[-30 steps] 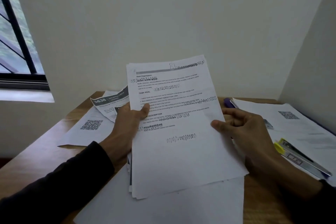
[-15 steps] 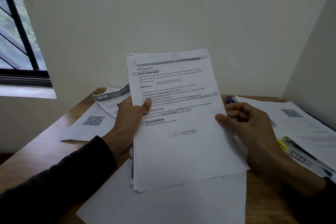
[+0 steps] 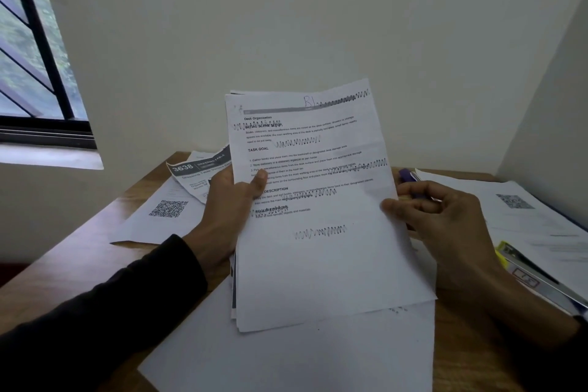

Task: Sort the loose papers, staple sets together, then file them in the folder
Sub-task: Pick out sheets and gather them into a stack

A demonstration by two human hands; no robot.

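Observation:
I hold a stack of printed papers [image 3: 321, 232] upright above the wooden desk [image 3: 79, 267]; the top sheet is headed "Desk Organization" and has pen scribbles. My left hand [image 3: 227, 200] grips the stack's left edge, thumb across the front. My right hand [image 3: 442, 223] pinches the right edge of the top sheet between thumb and curled fingers. A stapler [image 3: 537, 277] with a yellow tip lies on the desk to the right, beside my right wrist.
A large blank white sheet [image 3: 286, 363] lies under the stack. Loose sheets with QR codes lie at left [image 3: 165, 210] and right [image 3: 515, 204]. A grey "3638" sheet [image 3: 194, 175] pokes out behind my left hand. A purple pen [image 3: 407, 175] lies behind my right hand.
The stack has risen slightly and stands a little more upright in my view. Both hands keep the same hold on its edges.

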